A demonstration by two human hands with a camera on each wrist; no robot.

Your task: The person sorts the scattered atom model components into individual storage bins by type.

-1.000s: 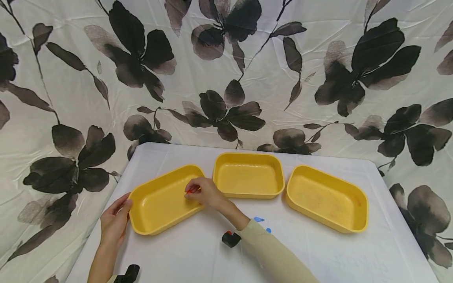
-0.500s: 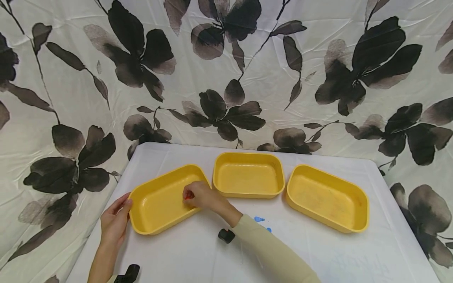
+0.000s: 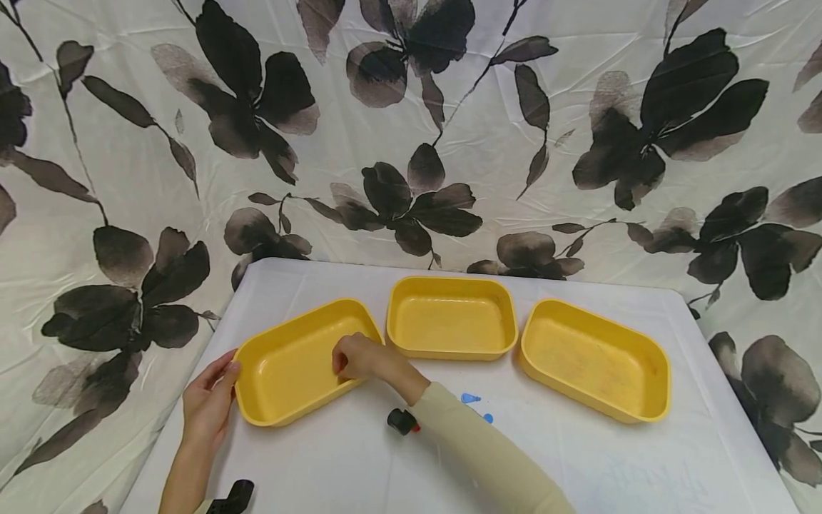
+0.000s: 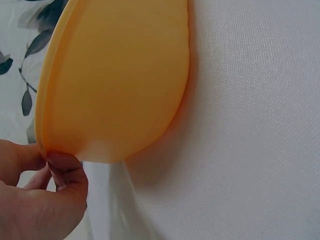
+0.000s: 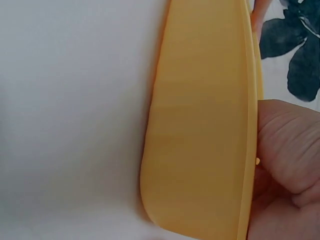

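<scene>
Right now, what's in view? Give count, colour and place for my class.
left tray, middle tray, right tray: 3, yellow, on table
table: 1, white, under trays
cloth: 1, white, dark-flowered, behind table
pieces: 2, blue, on table, nearer than middle tray
devices: 2, black, one by each arm
bit: 1, red, small, by right device
sleeves: 2, cream, on arms
left hand: 1, bare, gripping left tray's rim
right hand: 1, bare, over left tray, anything held is hidden

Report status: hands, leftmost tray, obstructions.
Left hand pinches leftmost tray. Right hand reaches into it, grasp hidden. Blue pieces clear of both hands.
</scene>
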